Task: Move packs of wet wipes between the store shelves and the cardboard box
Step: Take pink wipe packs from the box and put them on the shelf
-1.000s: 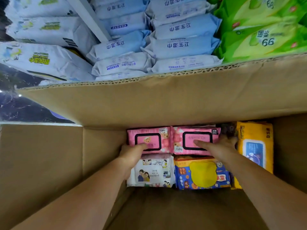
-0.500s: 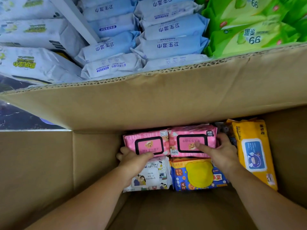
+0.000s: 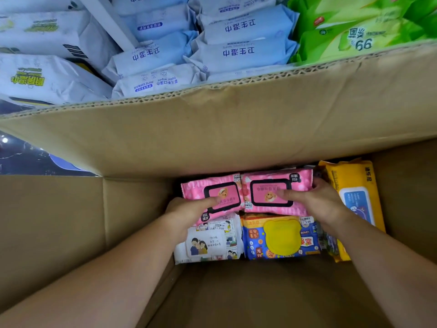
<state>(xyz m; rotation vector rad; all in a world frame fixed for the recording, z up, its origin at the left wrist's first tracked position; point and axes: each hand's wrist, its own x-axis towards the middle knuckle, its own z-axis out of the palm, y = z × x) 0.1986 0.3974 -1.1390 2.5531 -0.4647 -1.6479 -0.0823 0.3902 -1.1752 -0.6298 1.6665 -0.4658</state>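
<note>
Deep inside the cardboard box lie two pink packs of wet wipes side by side. My left hand grips the left pink pack, thumb on its black-framed lid. My right hand holds the right pink pack, thumb on top and fingers around its right end. Both packs sit tilted, raised above the packs beneath. Under them lie a white cartoon pack and a blue pack with a yellow lid. A yellow pack leans at the right.
Beyond the box's far wall the shelf holds stacked light-blue wipe packs, white packs at the left and green packs at the right. The near part of the box floor is bare cardboard. Dark floor shows at the left.
Both hands have closed around the pink packs and lifted them a little, tilting them up off the packs below. The camera has come closer to the box.
</note>
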